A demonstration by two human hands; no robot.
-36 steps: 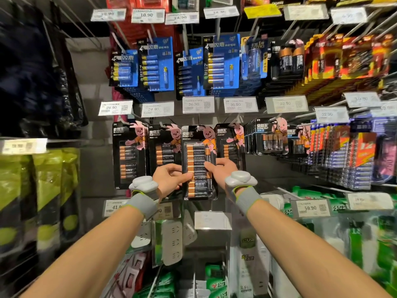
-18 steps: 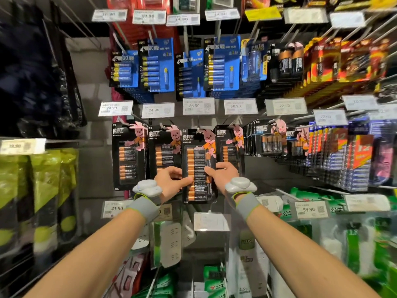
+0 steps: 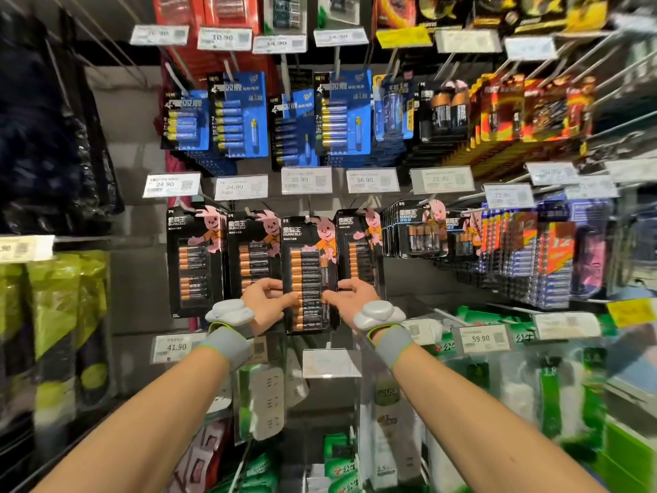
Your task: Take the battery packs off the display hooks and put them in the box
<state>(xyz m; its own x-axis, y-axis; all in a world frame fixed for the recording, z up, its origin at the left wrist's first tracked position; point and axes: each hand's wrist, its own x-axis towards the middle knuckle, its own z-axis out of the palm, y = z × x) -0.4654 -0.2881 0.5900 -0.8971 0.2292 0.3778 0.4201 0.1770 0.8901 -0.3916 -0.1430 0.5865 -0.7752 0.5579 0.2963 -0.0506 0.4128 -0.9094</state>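
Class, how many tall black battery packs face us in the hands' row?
4: the far-left pack, the second pack, the third pack, held by the left hand and right hand, and the fourth pack. More may hang hidden behind them.

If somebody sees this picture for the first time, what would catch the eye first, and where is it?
Probably the centre, where the left hand and the right hand grip the two sides of a black card pack of copper-topped batteries with a pink rabbit, in the lower row. Above it the bright blue battery packs stand out, and the red and orange packs at upper right.
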